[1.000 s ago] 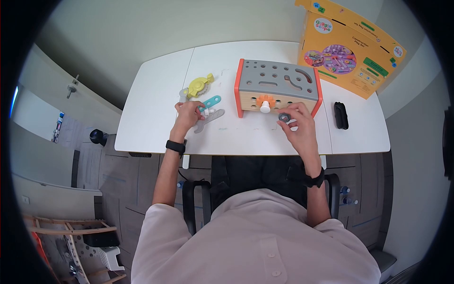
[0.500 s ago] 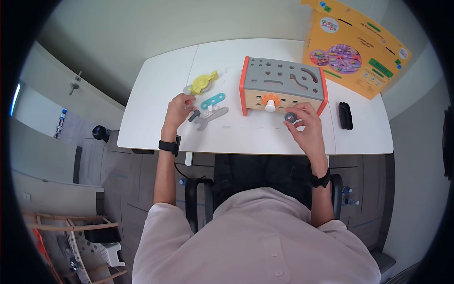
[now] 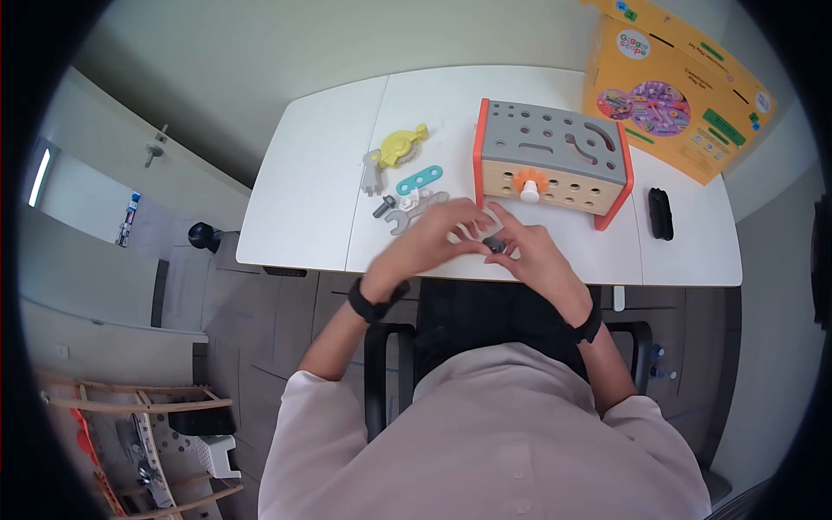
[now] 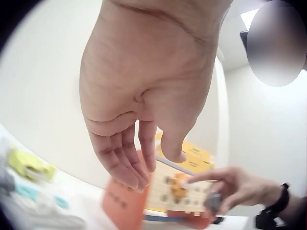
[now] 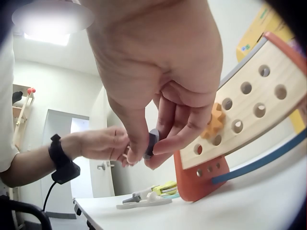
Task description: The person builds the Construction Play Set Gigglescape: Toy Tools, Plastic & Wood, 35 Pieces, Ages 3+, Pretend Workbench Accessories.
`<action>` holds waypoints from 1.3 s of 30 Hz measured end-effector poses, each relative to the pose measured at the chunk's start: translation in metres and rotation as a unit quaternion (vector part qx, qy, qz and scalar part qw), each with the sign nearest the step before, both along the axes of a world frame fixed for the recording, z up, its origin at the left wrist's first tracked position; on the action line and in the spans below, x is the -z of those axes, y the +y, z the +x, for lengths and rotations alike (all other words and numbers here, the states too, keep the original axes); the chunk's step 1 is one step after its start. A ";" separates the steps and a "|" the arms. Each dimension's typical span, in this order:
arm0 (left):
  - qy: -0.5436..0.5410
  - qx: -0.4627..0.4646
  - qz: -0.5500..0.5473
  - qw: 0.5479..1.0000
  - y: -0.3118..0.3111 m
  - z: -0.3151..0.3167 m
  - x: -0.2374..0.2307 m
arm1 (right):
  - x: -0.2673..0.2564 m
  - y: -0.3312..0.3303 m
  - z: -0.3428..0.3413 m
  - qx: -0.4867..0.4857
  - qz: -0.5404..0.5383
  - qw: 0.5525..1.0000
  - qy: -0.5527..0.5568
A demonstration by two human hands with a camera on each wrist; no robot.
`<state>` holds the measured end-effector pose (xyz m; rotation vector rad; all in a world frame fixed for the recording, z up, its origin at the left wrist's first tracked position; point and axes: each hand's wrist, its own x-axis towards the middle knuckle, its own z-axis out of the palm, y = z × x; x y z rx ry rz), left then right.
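My right hand (image 3: 542,256) pinches a dark grey nut (image 3: 494,244) between thumb and fingers, in front of the toy workbench (image 3: 555,139). Close beside it is my left hand (image 3: 429,238); its fingers (image 4: 127,163) hang loosely bent in the left wrist view, with nothing visible between them and the thumb. Whether it touches the nut (image 5: 152,143) cannot be told. An orange gear (image 3: 520,180) with a white knob (image 3: 529,192) sits on the bench's front. A grey wrench (image 3: 400,220), a dark bolt (image 3: 383,206) and a teal strip (image 3: 419,180) lie to the left.
A yellow toy piece (image 3: 403,147) and a grey piece (image 3: 373,173) lie at the table's (image 3: 303,191) left. Small white pieces (image 3: 409,201) are by the wrench. A black case (image 3: 660,214) lies right of the bench, and a yellow box (image 3: 676,95) stands behind it.
My left hand has left the loose pieces and come right, next to my right hand. My right hand, with the nut, has drawn down and left, off the bench's front.
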<state>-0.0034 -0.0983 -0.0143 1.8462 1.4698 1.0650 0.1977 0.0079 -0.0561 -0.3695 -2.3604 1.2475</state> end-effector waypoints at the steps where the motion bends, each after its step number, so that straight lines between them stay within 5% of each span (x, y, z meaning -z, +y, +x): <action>1: 0.001 -0.001 0.001 1.000 0.002 0.003 0.001 | -0.001 -0.004 -0.005 -0.013 -0.006 1.000 -0.017; 3: 0.068 -0.009 -0.058 0.996 0.006 0.004 0.005 | -0.003 -0.009 -0.009 -0.019 -0.005 1.000 -0.015; 10: -0.032 0.023 -0.104 0.994 -0.010 -0.011 0.000 | 0.003 -0.011 -0.011 -0.051 -0.033 0.998 0.011; 17: 0.018 0.026 -0.091 0.995 -0.017 -0.021 0.001 | 0.014 -0.012 -0.024 -0.031 -0.017 0.997 0.074; 21: 0.097 -0.242 0.022 0.965 -0.038 -0.095 0.032 | 0.010 -0.011 -0.017 -0.039 -0.003 0.998 0.052; 26: 0.127 -0.449 -0.061 0.883 -0.069 -0.171 0.081 | -0.001 -0.010 -0.006 -0.068 0.016 0.998 0.008; 33: 0.228 -0.442 -0.046 0.866 -0.058 -0.175 0.110 | 0.000 -0.011 -0.004 -0.102 0.016 0.994 0.030; 38: 0.272 -0.467 -0.010 0.841 -0.045 -0.158 0.089 | -0.005 -0.013 -0.001 -0.139 0.020 0.988 0.061; 39: 0.239 -0.414 0.019 0.878 -0.042 -0.151 0.082 | -0.006 -0.014 0.000 -0.149 0.004 0.988 0.043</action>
